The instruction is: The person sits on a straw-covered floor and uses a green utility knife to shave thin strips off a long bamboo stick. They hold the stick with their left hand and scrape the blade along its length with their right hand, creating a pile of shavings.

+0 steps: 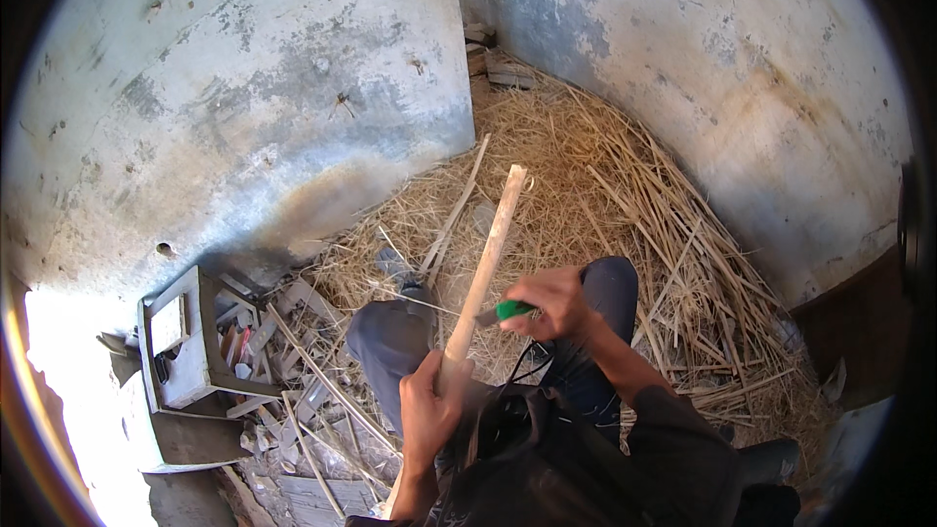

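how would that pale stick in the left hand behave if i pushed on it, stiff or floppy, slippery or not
The pale stick is probably stiff: it juts straight past the left hand without visible sag. It's likely fairly light, being slim for its length. It may not be very slippery, since its surface looks mottled rather than glossy.

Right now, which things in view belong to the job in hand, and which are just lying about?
In use:
- pale stick, gripped by the left hand
- green-handled blade, held at the stick by the right hand

Apparently just lying about:
- straw heap
- long strip at lower left
- box-like frame
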Motion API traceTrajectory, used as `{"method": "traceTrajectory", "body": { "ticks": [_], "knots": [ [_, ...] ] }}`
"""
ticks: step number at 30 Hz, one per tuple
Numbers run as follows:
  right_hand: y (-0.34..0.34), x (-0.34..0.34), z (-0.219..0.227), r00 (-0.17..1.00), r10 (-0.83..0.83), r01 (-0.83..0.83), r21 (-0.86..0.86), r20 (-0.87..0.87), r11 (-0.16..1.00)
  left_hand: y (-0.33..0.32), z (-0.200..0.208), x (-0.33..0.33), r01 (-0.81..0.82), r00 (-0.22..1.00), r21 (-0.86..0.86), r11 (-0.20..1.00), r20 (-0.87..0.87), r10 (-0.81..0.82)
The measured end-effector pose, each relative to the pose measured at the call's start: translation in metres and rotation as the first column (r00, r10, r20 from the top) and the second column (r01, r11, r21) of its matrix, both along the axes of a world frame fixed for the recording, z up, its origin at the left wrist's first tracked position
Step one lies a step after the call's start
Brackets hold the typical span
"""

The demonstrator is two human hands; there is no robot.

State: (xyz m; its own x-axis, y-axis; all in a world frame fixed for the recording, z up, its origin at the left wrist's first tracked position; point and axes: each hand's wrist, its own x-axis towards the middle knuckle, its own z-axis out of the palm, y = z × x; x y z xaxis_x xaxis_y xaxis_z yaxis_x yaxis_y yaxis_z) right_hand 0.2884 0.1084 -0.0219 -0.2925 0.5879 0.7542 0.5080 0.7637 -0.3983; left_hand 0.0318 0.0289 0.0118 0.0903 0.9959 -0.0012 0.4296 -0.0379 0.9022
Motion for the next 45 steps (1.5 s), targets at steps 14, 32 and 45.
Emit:
{"method": "traceTrajectory", "body": {
  "ticks": [14, 32, 45],
  "knots": [
    [-0.004, -0.015, 0.009, 0.999, 0.02, -0.021, 0.03, 0.03, 0.999, 0.004, 0.02, 0.016, 0.004, 0.996, 0.055, 0.998, 0.09, -0.009],
    [0.017, 0.004, 0.019, 0.997, -0.08, 0.078, 0.15, 0.011, 0.986, -0.004, 0.017, 0.008, 0.034, 0.996, -0.016, 0.999, 0.08, -0.033],
    [0.06, 0.07, 0.012, 0.864, -0.471, 0.466, -0.069, -0.178, 0.882, -0.021, 0.004, -0.01, 0.104, 0.993, -0.113, 0.988, 0.065, -0.097]
  ]
}}
